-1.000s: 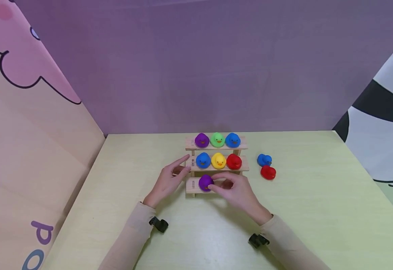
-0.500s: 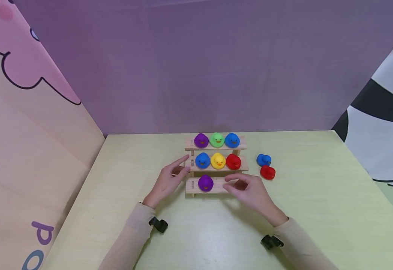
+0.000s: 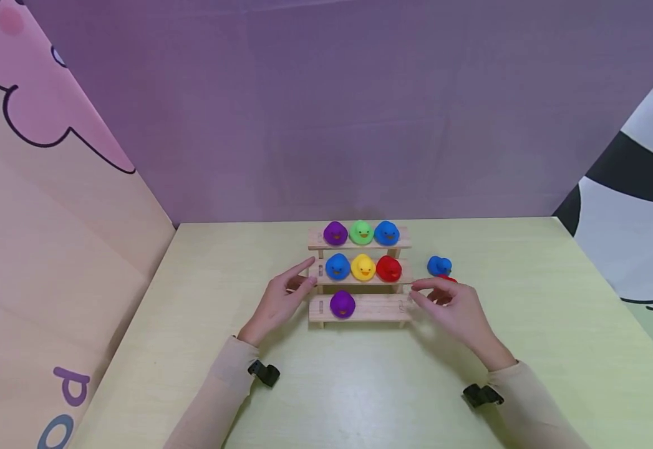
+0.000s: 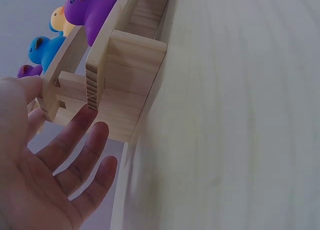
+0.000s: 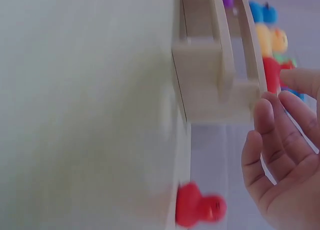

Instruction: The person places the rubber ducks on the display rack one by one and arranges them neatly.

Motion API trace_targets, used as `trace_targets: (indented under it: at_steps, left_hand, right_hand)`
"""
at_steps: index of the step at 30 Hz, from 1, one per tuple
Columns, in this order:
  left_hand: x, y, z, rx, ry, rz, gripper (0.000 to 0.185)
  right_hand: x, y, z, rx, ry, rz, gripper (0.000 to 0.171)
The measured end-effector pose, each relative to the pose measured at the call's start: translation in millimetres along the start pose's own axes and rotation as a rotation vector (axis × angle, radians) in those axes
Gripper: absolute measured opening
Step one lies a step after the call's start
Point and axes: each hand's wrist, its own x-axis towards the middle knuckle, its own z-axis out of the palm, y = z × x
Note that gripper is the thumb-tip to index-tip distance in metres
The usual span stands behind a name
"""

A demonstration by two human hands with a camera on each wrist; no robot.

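Observation:
A three-tier wooden stand [image 3: 382, 310] holds small toy ducks. One purple duck [image 3: 342, 304] sits at the left of its lowest step. My left hand [image 3: 279, 304] is at the stand's left side; in the left wrist view its fingertips touch the step ends, fingers fairly straight. Off the right end of the lowest step, my right hand [image 3: 458, 312] hovers with loosely bent fingers and nothing between them. Just beyond that hand lie a loose blue duck [image 3: 439, 265] and a loose red duck [image 5: 192, 206], the red one mostly hidden behind the hand in the head view.
On the middle step stand a blue duck [image 3: 338, 267], a yellow duck [image 3: 363, 267] and a red duck [image 3: 389, 269]. Purple, green [image 3: 362, 232] and blue ducks line the top step. A purple wall [image 3: 326, 125] rises behind the table [image 3: 219, 262].
My right hand has let go of the purple duck on the lowest step and moved right, toward the loose ducks. The left hand has stayed at the stand's left side.

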Motion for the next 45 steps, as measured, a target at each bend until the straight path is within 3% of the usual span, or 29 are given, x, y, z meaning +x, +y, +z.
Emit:
trace_targets:
  at_steps: [7,12,27,38,45]
  left_hand:
    - [1.7,0.8,-1.8,0.003,0.002,0.018,0.051]
    - [1.6,-0.3,-1.7,0.006,-0.008,0.010,0.050]
    - [1.6,-0.3,-0.1,0.007,0.011,0.016,0.049]
    - [2.0,-1.4,-0.6,0.006,0.014,0.021,0.048]
    - [0.8,-0.5,-0.6,-0.002,0.011,0.016,0.048]
  right_hand:
    - [10,22,-33,-0.057,0.068,0.105,0.035]
    - [10,33,-44,-0.075,0.015,0.196,0.046]
    - [16,52,-43,-0.043,-0.127,0.305,0.052]
    - [18,54,-44,-0.067,-0.119,0.258,0.046]
    - [18,54,-46,-0.086,-0.125,0.274,0.048]
